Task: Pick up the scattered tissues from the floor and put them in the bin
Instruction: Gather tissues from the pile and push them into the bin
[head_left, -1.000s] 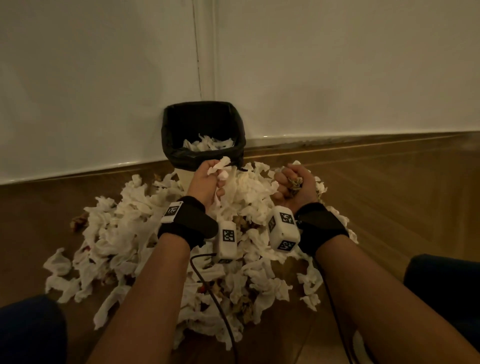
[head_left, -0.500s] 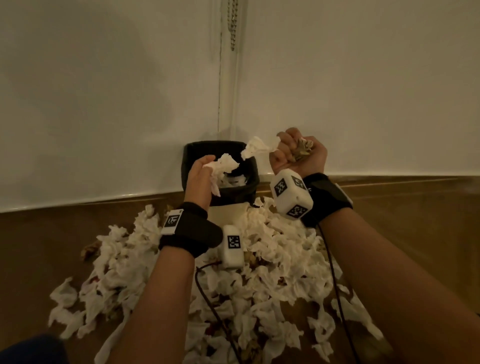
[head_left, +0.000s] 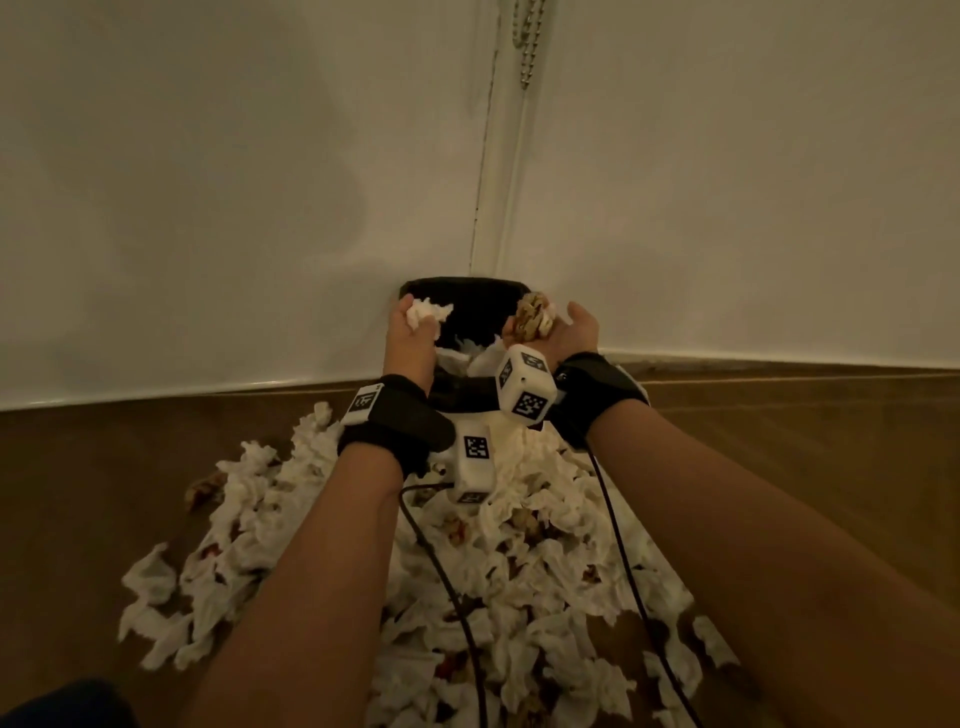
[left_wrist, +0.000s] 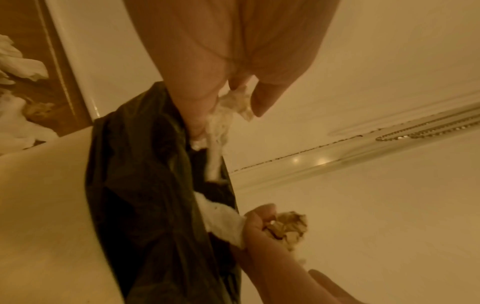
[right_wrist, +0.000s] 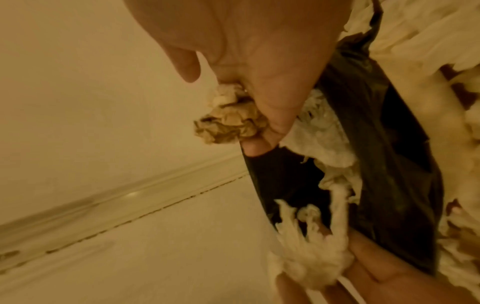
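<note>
Now we are holding both hands over the bin (head_left: 462, 287), which sits at the centre of the head view against the white wall (head_left: 208, 182). Left of centre, our left hand (head_left: 410, 332) is gripping a white tissue wad (head_left: 427, 313) above the bin's left rim. Right of centre, our right hand (head_left: 563, 332) is curling its fingers round a brownish stained wad (head_left: 532, 317) above the right rim. Some tissues (head_left: 470, 353) are already lying inside the black liner. Below, across the lower middle of the frame, a large pile of tissues (head_left: 519, 571) is covering the wooden floor (head_left: 78, 493). We judge most of the job is remaining.
</note>
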